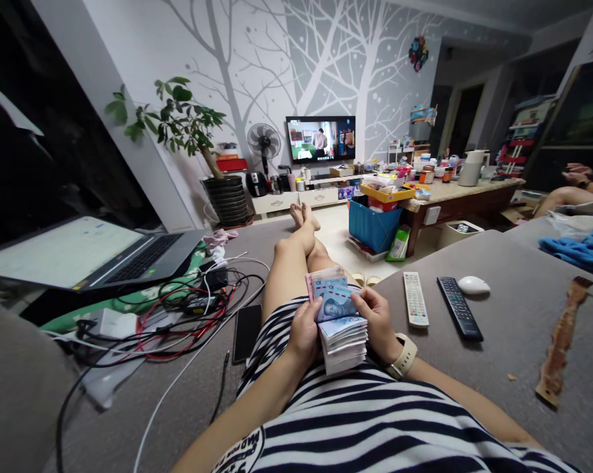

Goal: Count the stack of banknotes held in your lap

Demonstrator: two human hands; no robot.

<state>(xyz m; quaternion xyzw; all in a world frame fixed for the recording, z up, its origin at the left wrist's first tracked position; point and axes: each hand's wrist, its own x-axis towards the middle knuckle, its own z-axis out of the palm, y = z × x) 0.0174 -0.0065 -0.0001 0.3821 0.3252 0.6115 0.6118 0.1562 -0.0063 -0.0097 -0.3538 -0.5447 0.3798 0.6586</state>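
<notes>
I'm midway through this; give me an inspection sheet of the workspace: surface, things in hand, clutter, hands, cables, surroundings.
Surface: grey upholstery, one crumb at right
Things in hand: banknotes, top ones spread, thick stack below
Clutter: white remote, black remote, mouse, ragged brown strip
Hands: left hand and right hand grip the banknotes from opposite sides
Cables: black, white and red, tangled beside the open laptop
Surroundings: television on, potted plant, another person's hands at far right
</notes>
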